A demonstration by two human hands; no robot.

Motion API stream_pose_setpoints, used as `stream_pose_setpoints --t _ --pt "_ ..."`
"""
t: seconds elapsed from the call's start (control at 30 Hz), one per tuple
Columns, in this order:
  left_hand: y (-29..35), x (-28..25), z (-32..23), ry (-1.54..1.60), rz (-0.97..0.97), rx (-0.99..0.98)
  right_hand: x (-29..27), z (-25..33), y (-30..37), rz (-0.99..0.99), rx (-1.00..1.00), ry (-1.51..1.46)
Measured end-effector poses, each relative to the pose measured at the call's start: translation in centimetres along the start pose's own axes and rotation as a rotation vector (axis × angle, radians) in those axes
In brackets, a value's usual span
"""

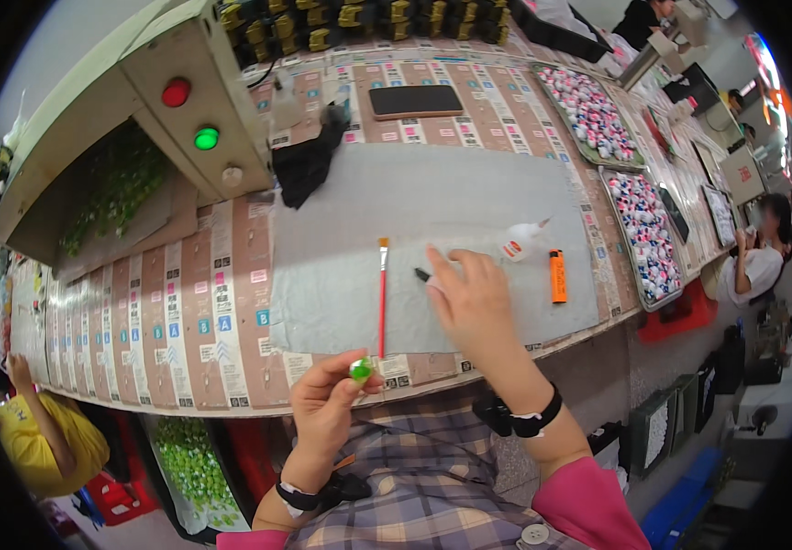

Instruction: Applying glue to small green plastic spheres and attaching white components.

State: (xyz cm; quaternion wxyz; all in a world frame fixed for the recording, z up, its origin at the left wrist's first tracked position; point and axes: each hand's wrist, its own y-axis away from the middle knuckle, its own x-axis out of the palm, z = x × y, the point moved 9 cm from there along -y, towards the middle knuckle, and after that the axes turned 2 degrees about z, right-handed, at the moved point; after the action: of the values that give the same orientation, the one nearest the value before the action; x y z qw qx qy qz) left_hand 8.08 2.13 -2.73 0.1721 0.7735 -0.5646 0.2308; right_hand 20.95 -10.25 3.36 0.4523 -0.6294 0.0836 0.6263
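My left hand [322, 403], at the table's front edge, pinches a small shiny green round piece [360, 368] with a whitish patch. My right hand [478, 307] is over the grey cloth [341, 211] with its fingers stretched out and apart. Beside its thumb and index finger a small black object [421, 273] shows; the rest of it is hidden, so its kind is unclear. A red-handled paintbrush [382, 302] lies between my hands, bristles away from me. Right of my right hand are a white squeeze bottle [522, 240] with a thin nozzle and an orange cylinder [557, 275].
A box-shaped machine [176, 55] with red and green buttons stands left, green pieces inside. Black fabric [309, 165] and a phone [416, 101] lie behind the cloth. Trays of small coloured balls [643, 238] line the right. A bin of green pieces [199, 472] sits below left. People sit either side.
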Motion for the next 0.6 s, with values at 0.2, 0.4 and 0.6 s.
stream_pose_setpoints --t 0.2,0.4,0.6 --pt "-0.7 -0.4 0.0 0.066 0.012 0.004 4.8 3.3 -1.1 0.267 0.051 -0.169" --pt "-0.2 0.4 -1.0 0.092 0.104 -0.01 9.5 3.5 -1.1 0.413 0.117 0.012" --pt "-0.1 0.1 -0.8 0.116 0.04 -0.075 4.8 3.4 -1.1 0.473 0.174 -0.551"
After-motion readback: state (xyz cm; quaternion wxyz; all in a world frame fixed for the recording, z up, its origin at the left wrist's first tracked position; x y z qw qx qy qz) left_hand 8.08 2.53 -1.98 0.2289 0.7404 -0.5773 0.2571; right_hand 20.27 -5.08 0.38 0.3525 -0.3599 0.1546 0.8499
